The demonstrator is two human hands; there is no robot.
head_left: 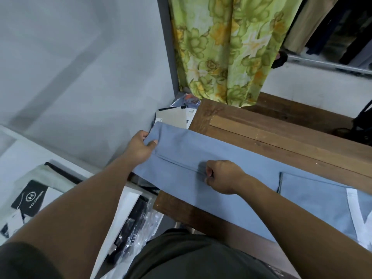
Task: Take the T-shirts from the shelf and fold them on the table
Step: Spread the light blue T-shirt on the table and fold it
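Note:
A light blue T-shirt (231, 190) lies folded into a long strip across the wooden table (281, 133), its white collar (356, 210) at the right. My left hand (141, 148) pinches the strip's left end, which hangs past the table's left edge. My right hand (223, 176) pinches a folded seam near the middle of the strip, fingers curled on the cloth.
A green floral curtain (231, 49) hangs behind the table. Packaged garments and a card tag (30, 198) lie on a white shelf at the left, with plastic-wrapped dark clothes (136, 224) below. Boxes (173, 117) sit in the gap by the wall. Dark clothes hang at the top right.

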